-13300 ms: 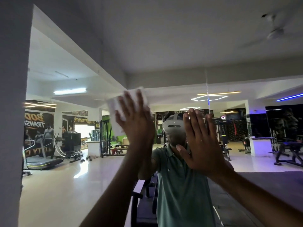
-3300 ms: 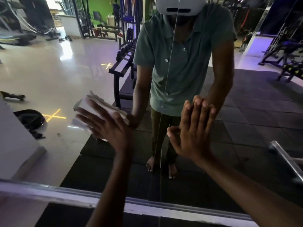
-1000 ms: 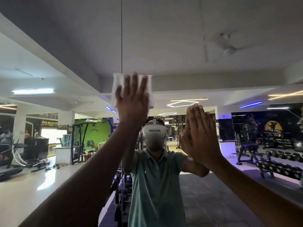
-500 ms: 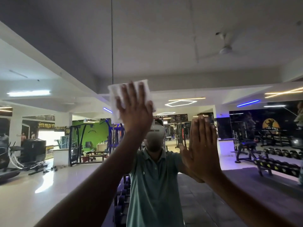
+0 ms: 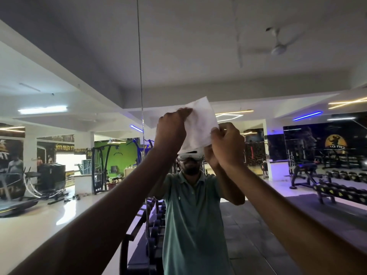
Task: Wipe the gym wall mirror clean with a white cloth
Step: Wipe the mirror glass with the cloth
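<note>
So we've got the cloth (image 5: 199, 124) pinched between both hands, left hand (image 5: 171, 130) on its top-left edge, right hand (image 5: 227, 143) at the lower right, held up just off the mirror (image 5: 89, 66) ahead.

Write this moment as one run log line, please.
left hand: grips white cloth | right hand: pinches cloth | cloth: held up before mirror | wiping: paused

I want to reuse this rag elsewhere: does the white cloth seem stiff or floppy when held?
Probably floppy and light: the white cloth creases and bunches between the left hand and right hand, and fingertip pinches alone hold it up. It looks thin, so likely easy to fold.
</note>
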### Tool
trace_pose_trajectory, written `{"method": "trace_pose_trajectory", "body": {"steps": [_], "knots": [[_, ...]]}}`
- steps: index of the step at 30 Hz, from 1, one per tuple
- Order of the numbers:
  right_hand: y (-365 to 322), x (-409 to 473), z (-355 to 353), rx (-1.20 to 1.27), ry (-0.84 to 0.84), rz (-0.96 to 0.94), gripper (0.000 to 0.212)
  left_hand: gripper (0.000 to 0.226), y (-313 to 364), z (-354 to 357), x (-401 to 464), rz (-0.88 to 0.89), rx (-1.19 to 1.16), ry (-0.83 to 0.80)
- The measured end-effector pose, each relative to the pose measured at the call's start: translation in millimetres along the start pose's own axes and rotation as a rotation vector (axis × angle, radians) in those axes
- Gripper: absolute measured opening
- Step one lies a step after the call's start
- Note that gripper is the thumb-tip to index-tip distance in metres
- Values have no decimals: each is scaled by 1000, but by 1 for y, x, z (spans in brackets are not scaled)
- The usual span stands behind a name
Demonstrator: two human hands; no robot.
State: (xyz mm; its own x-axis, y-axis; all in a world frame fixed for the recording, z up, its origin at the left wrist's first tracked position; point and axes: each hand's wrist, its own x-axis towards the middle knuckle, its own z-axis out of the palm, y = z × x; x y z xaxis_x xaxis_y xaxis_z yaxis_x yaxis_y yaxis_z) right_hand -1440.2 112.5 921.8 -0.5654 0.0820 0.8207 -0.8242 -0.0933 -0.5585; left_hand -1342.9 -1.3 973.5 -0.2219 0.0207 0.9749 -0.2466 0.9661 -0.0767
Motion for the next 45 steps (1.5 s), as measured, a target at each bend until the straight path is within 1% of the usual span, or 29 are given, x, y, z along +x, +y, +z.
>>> {"method": "trace_pose_trajectory", "body": {"steps": [2, 4, 5, 7, 9, 10, 12, 13, 14, 16, 18, 19, 20, 21, 22, 24, 25, 27, 28, 30, 31, 33, 34, 37, 39, 40, 41, 42, 45], "knots": [[-12, 5, -1, 84, -44, 147, 29, 58, -4, -4, -6, -51, -116, -13], [-20, 9, -4, 188, -119, 256, 29, 54, -10, -8, -7, -84, -269, -20], [-24, 10, -6, 243, -170, 297, 26, 52, -11, -12, -8, -109, -340, -52], [-32, 16, -9, 307, -262, 374, 28, 51, -13, -23, -8, -151, -459, -179], [-40, 18, -12, 301, -382, 451, 39, 52, -19, -33, -5, -199, -590, -318], [-43, 18, -13, 287, -416, 481, 40, 49, -21, -39, -4, -246, -701, -368], [-44, 20, -21, 281, -389, 480, 25, 34, -27, -51, -1, -335, -826, -358], [-46, 21, -27, 277, -318, 451, 16, 28, -31, -58, -1, -355, -751, -286], [-48, 23, -34, 248, -202, 408, 12, 27, -37, -64, -3, -348, -589, -191], [-48, 27, -46, 110, 102, 258, 25, 28, -53, -70, -7, -283, -212, -11], [-48, 26, -51, -56, 361, 62, 25, 27, -63, -75, -16, -307, -4, 96], [-46, 24, -49, -96, 423, -36, 24, 28, -67, -74, -22, -310, 53, 130], [-44, 21, -43, -112, 439, -123, 26, 29, -67, -73, -26, -292, 84, 159], [-40, 17, -33, -127, 407, -196, 34, 31, -69, -69, -31, -248, 100, 186], [-33, 12, -20, -154, 325, -253, 48, 34, -72, -63, -35, -193, 102, 191], [-8, 3, 14, -296, 124, -343, 81, 46, -78, -49, -41, -114, 98, 116], [6, -1, 30, -424, 42, -391, 93, 54, -81, -42, -44, -100, 115, 61], [30, -7, 50, -638, -66, -485, 108, 65, -87, -27, -51, -60, 167, -27], [37, -8, 52, -669, -92, -528, 111, 69, -92, -19, -55, -30, 198, -57], [40, -8, 46, -610, -132, -589, 105, 73, -103, -8, -61, 16, 234, -79], [37, -8, 41, -545, -156, -597, 94, 73, -108, -3, -64, 30, 234, -76], [30, 0, 33, -410, -155, -551, 72, 75, -114, 2, -66, 39, 225, -56], [29, 7, 30, -386, -110, -508, 69, 76, -115, 2, -66, 40, 215, -52], [29, 42, 29, -452, 95, -355, 89, 75, -114, 1, -66, 48, 202, -48], [25, 63, 32, -567, 229, -279, 90, 68, -118, -1, -73, 44, 228, -27], [17, 65, 41, -601, 254, -264, 89, 66, -123, -2, -77, 30, 239, -7], [7, 60, 53, -618, 239, -285, 88, 67, -127, -2, -83, 8, 243, 10], [-4, 49, 69, -629, 197, -363, 87, 69, -129, -2, -88, -17, 241, 22], [-26, 4, 118, -669, -67, -776, 85, 75, -135, 3, -100, -57, 242, 38]]}}
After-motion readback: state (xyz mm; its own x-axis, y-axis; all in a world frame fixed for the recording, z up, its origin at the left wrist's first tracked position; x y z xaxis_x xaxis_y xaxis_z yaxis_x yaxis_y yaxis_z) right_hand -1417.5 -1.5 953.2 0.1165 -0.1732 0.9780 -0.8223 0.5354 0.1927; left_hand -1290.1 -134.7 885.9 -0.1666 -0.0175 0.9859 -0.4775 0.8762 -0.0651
